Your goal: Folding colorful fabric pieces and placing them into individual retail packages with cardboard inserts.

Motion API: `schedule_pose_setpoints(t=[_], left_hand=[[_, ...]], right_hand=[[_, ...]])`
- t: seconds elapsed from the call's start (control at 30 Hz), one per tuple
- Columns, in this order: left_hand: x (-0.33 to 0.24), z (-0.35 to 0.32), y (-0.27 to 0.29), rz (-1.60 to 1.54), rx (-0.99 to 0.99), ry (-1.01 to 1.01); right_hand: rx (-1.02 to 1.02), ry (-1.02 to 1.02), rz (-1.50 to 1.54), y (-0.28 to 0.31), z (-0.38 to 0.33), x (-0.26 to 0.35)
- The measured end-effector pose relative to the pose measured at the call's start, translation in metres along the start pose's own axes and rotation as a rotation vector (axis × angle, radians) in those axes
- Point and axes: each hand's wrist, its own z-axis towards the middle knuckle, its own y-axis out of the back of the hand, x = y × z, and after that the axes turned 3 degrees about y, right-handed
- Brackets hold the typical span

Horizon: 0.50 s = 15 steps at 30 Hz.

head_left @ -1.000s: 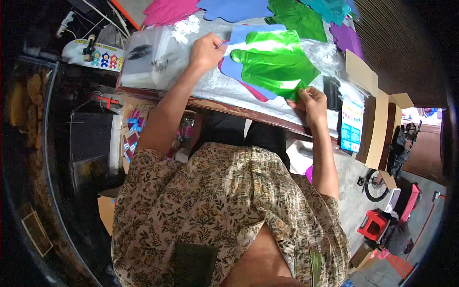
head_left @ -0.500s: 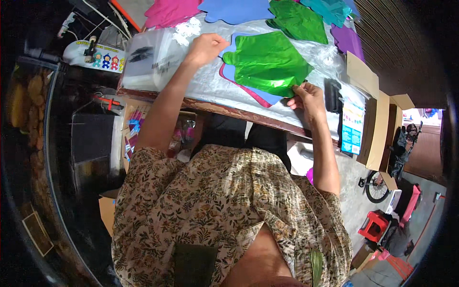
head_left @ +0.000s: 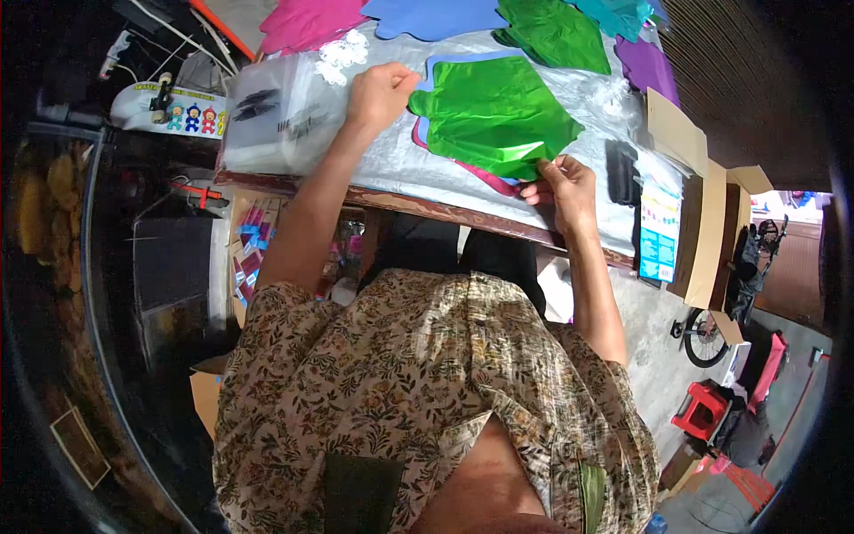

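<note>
A shiny green foil piece (head_left: pixel 498 111), flat like an uninflated balloon, lies on the table over a blue foil piece (head_left: pixel 430 65) and a magenta one (head_left: pixel 485 175), whose edges peek out. Thumb and fingers of my right hand (head_left: pixel 569 191) pinch its lower right edge, which is slightly lifted and creased. At the left edge of the stack, my left hand (head_left: pixel 384 93) is closed in a pinch beside the small tab of the green piece. What its fingertips hold, if anything, is hidden.
More flat foil pieces lie along the far side: pink (head_left: pixel 307 22), blue (head_left: pixel 436 18), green (head_left: pixel 556 40), teal (head_left: pixel 614 13) and purple (head_left: pixel 645 71). Clear plastic bags (head_left: pixel 276 116) lie left, a black case (head_left: pixel 622 172) right. An open cardboard box (head_left: pixel 707 222) stands beside the table.
The green foil piece has shifted slightly left and down, covering more of the blue and magenta layers. My right hand has moved slightly left with its edge; my left hand stays nearly in place.
</note>
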Motion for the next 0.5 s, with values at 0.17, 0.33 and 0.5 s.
schedule_pose_setpoints(t=[0.17,0.33,0.5], left_hand=[[-0.045,-0.030,0.015,0.191,-0.049,-0.519],[-0.070,-0.027,-0.007,0.367,0.130,-0.545],[-0.057,0.044,-0.043,0.346,0.186,-0.472]], right_hand=[[0.017,0.000,0.029,0.009,0.006,-0.001],[0.102,-0.073,-0.069,0.020,0.016,0.009],[-0.116,0.285,-1.148,0.025,-0.004,0.021]])
